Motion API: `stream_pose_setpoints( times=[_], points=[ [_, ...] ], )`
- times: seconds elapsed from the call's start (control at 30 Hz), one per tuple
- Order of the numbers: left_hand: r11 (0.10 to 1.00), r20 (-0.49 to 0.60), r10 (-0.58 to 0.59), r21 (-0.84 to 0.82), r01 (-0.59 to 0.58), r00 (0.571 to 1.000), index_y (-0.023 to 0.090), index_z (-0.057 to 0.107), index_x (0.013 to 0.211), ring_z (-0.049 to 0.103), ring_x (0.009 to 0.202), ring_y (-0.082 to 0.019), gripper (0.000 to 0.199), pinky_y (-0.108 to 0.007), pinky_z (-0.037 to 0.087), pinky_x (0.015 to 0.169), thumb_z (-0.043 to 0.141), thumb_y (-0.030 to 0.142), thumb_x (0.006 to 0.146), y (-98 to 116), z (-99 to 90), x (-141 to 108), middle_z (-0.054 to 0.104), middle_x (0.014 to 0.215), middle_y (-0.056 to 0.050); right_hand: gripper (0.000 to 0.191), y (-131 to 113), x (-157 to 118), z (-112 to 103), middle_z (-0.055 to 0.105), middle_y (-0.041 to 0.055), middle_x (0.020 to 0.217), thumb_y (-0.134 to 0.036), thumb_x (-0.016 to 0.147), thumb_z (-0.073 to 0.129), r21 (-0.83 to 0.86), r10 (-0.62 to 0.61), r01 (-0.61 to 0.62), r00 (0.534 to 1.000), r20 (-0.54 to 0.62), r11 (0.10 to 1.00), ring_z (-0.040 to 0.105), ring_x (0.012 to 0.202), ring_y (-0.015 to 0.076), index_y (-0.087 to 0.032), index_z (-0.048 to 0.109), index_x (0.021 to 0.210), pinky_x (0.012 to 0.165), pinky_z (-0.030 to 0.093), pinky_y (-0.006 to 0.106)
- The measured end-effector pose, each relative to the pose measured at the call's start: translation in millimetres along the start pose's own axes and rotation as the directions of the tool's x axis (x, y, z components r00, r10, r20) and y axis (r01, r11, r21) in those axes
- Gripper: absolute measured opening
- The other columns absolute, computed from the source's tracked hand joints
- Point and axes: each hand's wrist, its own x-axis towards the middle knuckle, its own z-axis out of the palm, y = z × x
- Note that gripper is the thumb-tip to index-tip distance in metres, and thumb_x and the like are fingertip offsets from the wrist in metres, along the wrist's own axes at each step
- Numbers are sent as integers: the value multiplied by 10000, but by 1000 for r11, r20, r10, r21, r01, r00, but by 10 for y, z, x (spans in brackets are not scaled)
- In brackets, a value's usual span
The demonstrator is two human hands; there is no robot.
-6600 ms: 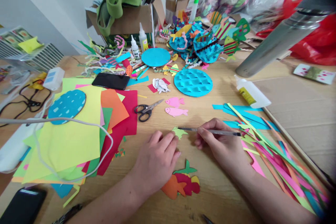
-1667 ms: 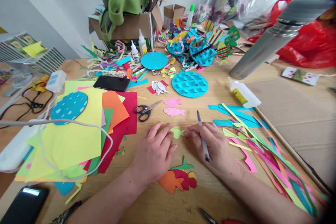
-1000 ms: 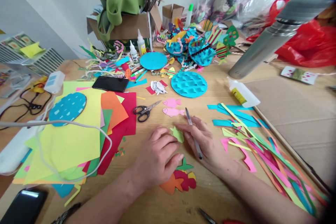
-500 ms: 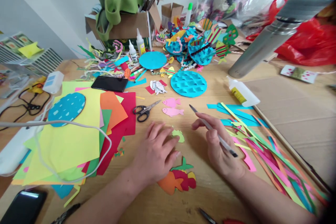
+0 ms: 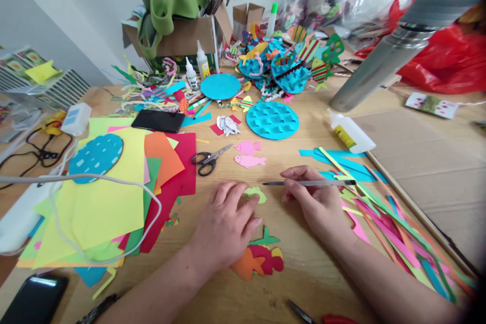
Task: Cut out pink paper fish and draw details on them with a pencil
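Note:
My left hand (image 5: 231, 223) lies on the table with its fingers spread, its fingertips at the light green paper fish (image 5: 258, 194). To the right, my right hand (image 5: 315, 200) holds a slim dark pen (image 5: 315, 183) between thumb and fingers, nearly level, its tip pointing left above the green fish. Two pink paper fish (image 5: 249, 161) lie just beyond, beside black-handled scissors (image 5: 207, 163). Nearer to me, orange, red and green paper fish (image 5: 261, 260) overlap, partly behind my left hand.
Coloured paper sheets (image 5: 114, 202) and a white cable are at left. Paper strips (image 5: 395, 233), a glue bottle (image 5: 351, 134) and a steel flask (image 5: 379, 61) stand or lie at right. A blue scalloped disc (image 5: 272, 120) lies ahead, a phone (image 5: 158, 120) left of it.
The pen has swung from a slant to nearly level, its tip now lower and further left. The fingers of my left hand have shifted slightly at the green fish.

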Motion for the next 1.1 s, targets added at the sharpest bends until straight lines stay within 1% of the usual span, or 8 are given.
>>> stream_pose_setpoints(
  times=[0.07, 0.2, 0.33, 0.47, 0.67, 0.8, 0.97, 1.1],
  points=[
    [1000, 9, 11, -6, -10, 1000, 172, 606, 1276, 426, 1228, -320, 346, -550, 458, 1030, 521, 292, 963, -7, 9, -1, 539, 1292, -136, 179, -5, -7, 0, 613, 3, 679, -343, 834, 682, 5, 2, -2, 1000, 17, 1000, 577, 480, 121, -172, 629, 820, 446, 465, 247],
    [1000, 14, 16, -6, -16, 1000, 160, 606, 1270, 421, 1243, -324, 341, -557, 449, 1042, 514, 288, 967, -16, 17, -4, 546, 1290, -139, 206, -22, -24, 9, 575, -14, 590, -351, 843, 674, 27, 30, -32, 998, 49, 999, 551, 444, 124, -181, 589, 764, 418, 445, 242],
    [1000, 13, 20, 4, -20, 1000, 148, 609, 1266, 412, 1251, -327, 342, -553, 446, 1047, 513, 286, 968, -10, 20, -15, 538, 1294, -146, 235, -32, -26, 19, 568, -15, 549, -367, 853, 665, 18, 51, -53, 996, 70, 998, 549, 434, 127, -187, 569, 735, 413, 427, 235],
    [999, 1, 28, 17, -28, 1000, 142, 609, 1269, 424, 1218, -322, 350, -543, 455, 1032, 526, 289, 962, 8, 19, -18, 543, 1257, -148, 225, -32, -21, 15, 576, -13, 561, -364, 867, 653, -10, 64, -63, 994, 83, 998, 559, 460, 128, -191, 570, 748, 443, 437, 235],
    [999, 2, 22, 30, -22, 1000, 142, 599, 1288, 461, 1120, -306, 371, -516, 497, 959, 549, 288, 951, 31, 11, -6, 556, 1185, -148, 189, -27, -50, -1, 625, 13, 630, -359, 899, 627, -46, -1, 7, 991, 132, 999, 602, 560, 149, -195, 592, 812, 517, 471, 244],
    [999, 7, 26, 41, -26, 1000, 125, 599, 1274, 477, 1089, -296, 356, -500, 510, 929, 528, 277, 960, 33, 11, -4, 560, 1177, -153, 171, -29, -64, 0, 632, 17, 639, -351, 894, 634, -49, -12, 20, 986, 168, 999, 609, 566, 154, -198, 594, 832, 507, 468, 244],
    [999, 15, 22, 27, -22, 1000, 144, 622, 1230, 477, 1106, -296, 315, -501, 505, 936, 516, 281, 967, 30, 17, -16, 560, 1200, -145, 160, -20, -45, -1, 642, 20, 651, -340, 863, 659, -50, 8, 1, 986, 169, 999, 625, 571, 161, -194, 595, 850, 509, 474, 247],
    [1000, 20, 17, 20, -17, 1000, 142, 621, 1229, 483, 1116, -301, 315, -502, 504, 941, 527, 278, 960, 28, 14, -21, 562, 1200, -146, 141, -26, -29, -7, 615, 8, 635, -310, 833, 664, -68, 0, 11, 988, 154, 998, 590, 544, 147, -194, 585, 819, 488, 457, 242]
  ],
)
